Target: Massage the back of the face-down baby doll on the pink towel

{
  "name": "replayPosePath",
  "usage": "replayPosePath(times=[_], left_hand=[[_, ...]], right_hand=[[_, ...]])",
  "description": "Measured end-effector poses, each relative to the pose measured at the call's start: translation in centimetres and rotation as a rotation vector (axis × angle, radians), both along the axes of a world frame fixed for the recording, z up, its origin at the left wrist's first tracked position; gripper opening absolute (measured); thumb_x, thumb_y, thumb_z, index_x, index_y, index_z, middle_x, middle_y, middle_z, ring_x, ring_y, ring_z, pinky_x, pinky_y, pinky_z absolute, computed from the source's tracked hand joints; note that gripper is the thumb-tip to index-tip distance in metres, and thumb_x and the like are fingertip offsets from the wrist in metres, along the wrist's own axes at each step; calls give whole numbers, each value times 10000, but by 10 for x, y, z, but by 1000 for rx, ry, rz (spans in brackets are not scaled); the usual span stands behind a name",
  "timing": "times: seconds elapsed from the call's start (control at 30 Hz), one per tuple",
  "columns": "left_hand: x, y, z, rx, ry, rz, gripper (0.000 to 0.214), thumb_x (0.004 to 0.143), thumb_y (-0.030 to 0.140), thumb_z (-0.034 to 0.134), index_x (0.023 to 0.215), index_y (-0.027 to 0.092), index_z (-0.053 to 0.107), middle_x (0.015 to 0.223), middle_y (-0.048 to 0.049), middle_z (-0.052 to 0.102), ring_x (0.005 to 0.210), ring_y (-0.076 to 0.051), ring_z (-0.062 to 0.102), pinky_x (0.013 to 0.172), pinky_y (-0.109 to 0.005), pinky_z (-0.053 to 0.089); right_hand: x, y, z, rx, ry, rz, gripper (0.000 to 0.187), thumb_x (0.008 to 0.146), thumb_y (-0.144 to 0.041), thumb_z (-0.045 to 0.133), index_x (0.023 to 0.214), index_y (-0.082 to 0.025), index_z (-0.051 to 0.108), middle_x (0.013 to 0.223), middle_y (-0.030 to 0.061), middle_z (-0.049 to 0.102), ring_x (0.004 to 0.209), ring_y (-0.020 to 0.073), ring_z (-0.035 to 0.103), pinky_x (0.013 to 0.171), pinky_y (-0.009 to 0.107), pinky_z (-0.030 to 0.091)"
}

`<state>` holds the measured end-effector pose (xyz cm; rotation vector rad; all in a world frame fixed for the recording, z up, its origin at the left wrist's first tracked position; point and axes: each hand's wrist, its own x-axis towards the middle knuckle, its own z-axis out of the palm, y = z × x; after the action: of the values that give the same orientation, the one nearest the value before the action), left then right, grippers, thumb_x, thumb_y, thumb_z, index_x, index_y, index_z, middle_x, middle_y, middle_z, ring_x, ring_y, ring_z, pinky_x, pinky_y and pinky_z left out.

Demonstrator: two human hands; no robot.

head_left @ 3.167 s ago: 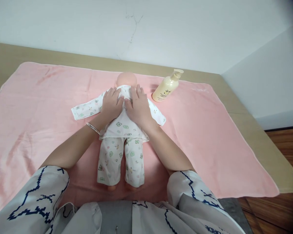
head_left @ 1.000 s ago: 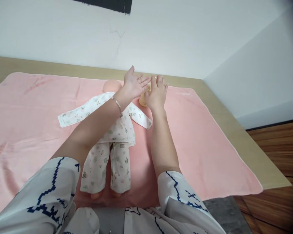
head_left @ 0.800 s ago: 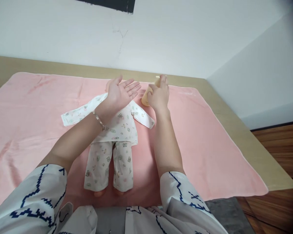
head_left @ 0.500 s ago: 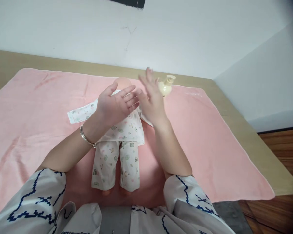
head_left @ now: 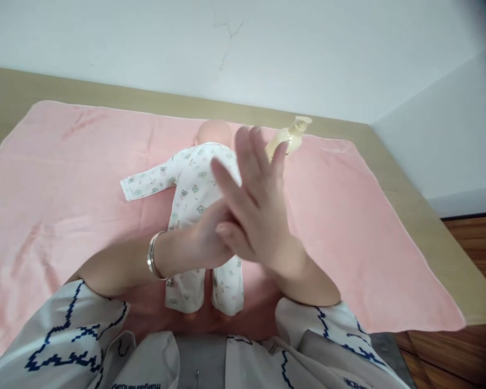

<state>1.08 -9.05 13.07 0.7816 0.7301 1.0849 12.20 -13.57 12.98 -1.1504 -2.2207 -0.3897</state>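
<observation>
My left hand (head_left: pixel 213 237), with a silver bracelet (head_left: pixel 152 256) at its wrist, presses against the palm side of my right hand. Its fingers are hidden behind the other hand. My right hand (head_left: pixel 263 210) turns its back toward me, fingers spread and somewhat blurred, holding nothing. Both hands are raised above a baby doll (head_left: pixel 200 183), which lies in a white patterned top and trousers with one sleeve stretched out to the left. The doll's other arm is covered by my hands. Just beyond my right fingertips is a pale yellow pump bottle (head_left: pixel 294 139).
A pink blanket (head_left: pixel 348 237) lies spread under the doll and covers most of a light wooden table (head_left: pixel 441 248). A white wall (head_left: pixel 146 48) rises behind the table. Brown wood flooring (head_left: pixel 465 356) shows at the lower right.
My hands have come lower and closer to me, the left one slipping behind the right. More of the doll's top and head shows. The view has shifted slightly.
</observation>
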Motion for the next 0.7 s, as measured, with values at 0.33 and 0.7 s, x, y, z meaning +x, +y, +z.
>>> replayPosePath(times=[0.33,0.7], left_hand=[[-27,-7,48,25,-181,-233,885,1014,563,-138,1193,267,677,1316,27,690,1417,-156,522,1144,-365,498],[-29,-20,36,-54,-156,-361,614,1068,518,156,1091,242,704,1201,-50,729,1440,-318,493,1112,-523,543]], right_hand=[[-28,-19,-22,194,3,461,387,1030,-432,420,1338,-266,587,1472,-12,595,1538,233,320,1315,554,150],[9,10,4,-242,44,-123,598,1018,-592,357,1542,-312,427,1664,-13,322,1576,384,21,1260,702,30]])
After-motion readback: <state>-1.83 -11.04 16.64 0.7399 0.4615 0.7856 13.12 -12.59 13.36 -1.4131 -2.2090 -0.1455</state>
